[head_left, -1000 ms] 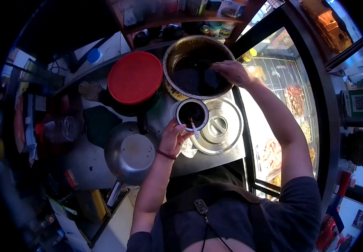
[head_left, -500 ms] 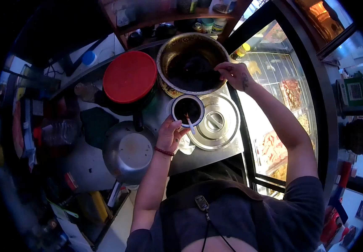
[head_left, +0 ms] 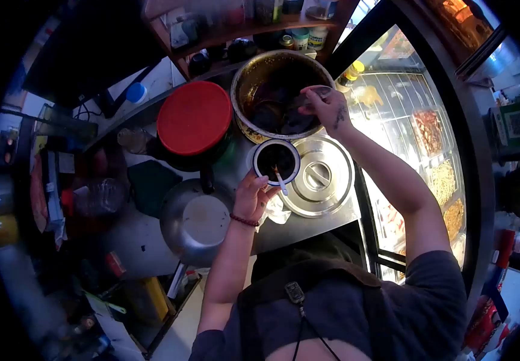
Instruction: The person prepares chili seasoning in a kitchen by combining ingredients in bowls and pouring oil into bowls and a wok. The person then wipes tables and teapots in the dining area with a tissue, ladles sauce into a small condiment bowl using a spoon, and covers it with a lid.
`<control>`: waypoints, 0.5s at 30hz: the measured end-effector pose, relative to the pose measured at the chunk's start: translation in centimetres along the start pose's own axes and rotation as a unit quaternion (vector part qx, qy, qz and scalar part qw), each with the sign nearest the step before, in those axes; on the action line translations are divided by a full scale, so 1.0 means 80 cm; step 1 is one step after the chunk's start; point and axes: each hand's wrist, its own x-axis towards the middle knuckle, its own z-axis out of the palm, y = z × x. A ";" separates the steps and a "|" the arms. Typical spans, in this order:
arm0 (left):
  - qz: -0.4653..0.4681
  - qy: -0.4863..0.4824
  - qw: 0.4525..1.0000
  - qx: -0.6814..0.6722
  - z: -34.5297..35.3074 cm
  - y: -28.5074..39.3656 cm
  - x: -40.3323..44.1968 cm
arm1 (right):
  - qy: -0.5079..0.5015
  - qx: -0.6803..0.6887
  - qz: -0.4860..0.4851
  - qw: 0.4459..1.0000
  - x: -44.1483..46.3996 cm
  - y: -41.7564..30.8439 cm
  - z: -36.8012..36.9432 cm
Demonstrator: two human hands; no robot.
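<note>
My left hand (head_left: pixel 254 195) grips a small white bowl with a dark rim (head_left: pixel 297 171). Dark liquid fills much of it, and a white spoon (head_left: pixel 282 182) leans out over the near rim. Just beyond stands a large metal pot (head_left: pixel 236 99) with dark contents, its inner wall stained brown. Over the pot's right rim, my right hand (head_left: pixel 327 108) is closed with its fingers bent. Whatever those fingers hold is too dark and blurred to name. Below the pot, a round steel lid (head_left: pixel 339 183) lies flat beside the bowl.
Left of the pot is a red-topped container (head_left: pixel 194 117). A steel pan (head_left: pixel 173 219) sits nearer, close to my left forearm. At the right, a lit glass case (head_left: pixel 392 96) holds trays of food. Jars (head_left: pixel 300 39) line a wooden shelf (head_left: pixel 236 35) behind the pot.
My right hand has lifted slightly and turned over the pot's rim, and the dark contents look shifted. My left hand still holds the bowl. The whole view has moved a little.
</note>
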 end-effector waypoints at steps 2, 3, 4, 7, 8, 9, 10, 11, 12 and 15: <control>0.005 0.001 1.000 -0.003 0.002 0.001 -0.001 | 0.003 -0.020 -0.010 1.000 -0.012 -0.007 -0.002; 0.006 0.001 1.000 -0.003 0.003 0.001 0.000 | 0.005 -0.041 -0.020 0.999 -0.020 -0.009 -0.003; 0.004 0.000 1.000 0.000 0.004 0.002 -0.001 | 0.005 -0.041 -0.020 0.999 -0.028 -0.010 -0.001; 0.000 -0.006 1.000 0.002 0.003 0.002 -0.001 | 0.003 -0.059 -0.082 0.995 -0.054 -0.008 0.003; -0.003 -0.013 1.000 0.002 0.003 0.003 -0.002 | 0.008 -0.054 -0.098 0.994 -0.061 -0.006 0.004; -0.003 -0.012 1.000 0.002 0.004 0.003 -0.002 | 0.014 -0.049 -0.115 0.992 -0.067 -0.004 0.006; 0.001 -0.012 1.000 0.004 0.006 0.003 -0.002 | 0.014 -0.046 -0.129 0.990 -0.074 -0.004 0.008; 0.004 -0.012 1.000 0.006 0.007 0.004 -0.002 | 0.015 -0.046 -0.129 0.990 -0.077 -0.003 0.008; 0.003 -0.011 1.000 0.006 0.005 0.003 -0.002 | 0.007 -0.060 -0.138 0.989 -0.080 -0.002 0.006; 0.004 -0.021 1.000 0.013 0.001 0.002 -0.002 | 0.006 -0.054 -0.149 0.987 -0.081 0.008 0.004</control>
